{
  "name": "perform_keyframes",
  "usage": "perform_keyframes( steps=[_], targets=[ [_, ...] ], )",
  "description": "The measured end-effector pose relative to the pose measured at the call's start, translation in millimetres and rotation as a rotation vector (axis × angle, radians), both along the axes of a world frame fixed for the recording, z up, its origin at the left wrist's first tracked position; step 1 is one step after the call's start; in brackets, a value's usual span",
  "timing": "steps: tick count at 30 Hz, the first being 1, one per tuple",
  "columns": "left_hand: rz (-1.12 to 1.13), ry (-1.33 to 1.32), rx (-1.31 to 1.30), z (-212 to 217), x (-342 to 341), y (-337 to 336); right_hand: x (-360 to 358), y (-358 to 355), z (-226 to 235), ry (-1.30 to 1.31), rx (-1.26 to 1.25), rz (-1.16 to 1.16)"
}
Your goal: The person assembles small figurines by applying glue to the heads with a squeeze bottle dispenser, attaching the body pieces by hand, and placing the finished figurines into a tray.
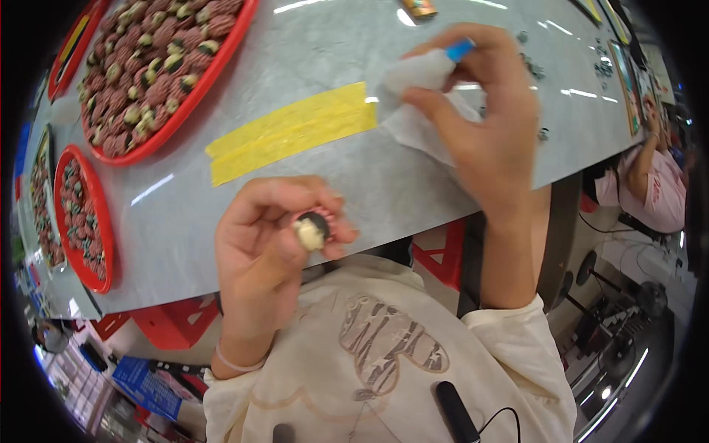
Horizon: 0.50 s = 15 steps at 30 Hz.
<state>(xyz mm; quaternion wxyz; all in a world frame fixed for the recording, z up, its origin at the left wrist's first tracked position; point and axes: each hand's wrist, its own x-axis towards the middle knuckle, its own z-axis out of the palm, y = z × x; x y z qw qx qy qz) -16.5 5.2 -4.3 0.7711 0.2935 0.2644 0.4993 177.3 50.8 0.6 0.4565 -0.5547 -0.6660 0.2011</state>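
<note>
Close to my body, above the table's near edge, my left hand (pixel 269 251) pinches a small pink, black and cream piece (pixel 312 230) between thumb and fingers. Farther off to the right, my right hand (pixel 487 111) is closed around a soft white bottle (pixel 419 77) with a blue tip (pixel 460 49). Crumpled white tissue (pixel 425 127) lies below that bottle and touches the tabletop. Motion blurs the right hand a little, and its palm side is partly hidden.
Yellow tape (pixel 295 131) is stuck on the grey table (pixel 310 55). At the left stand a big red tray (pixel 193 100) of pink and cream pieces and a smaller red tray (pixel 108 258). Small dark-green bits (pixel 533 70) lie right. Another person (pixel 650 184) sits at far right.
</note>
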Motion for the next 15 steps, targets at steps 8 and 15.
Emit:
perform_keyframes(
  steps=[8,15],
  targets=[
    [0.023,0.126,-0.035,3.0,-2.8,2.1,73.2,-12.2,31.2,-0.289,-0.106,-0.145],
    [-0.026,0.080,-0.042,6.2,4.7,6.3,73.0,-15.3,17.7,-0.422,-0.225,-0.245]
  ],
)
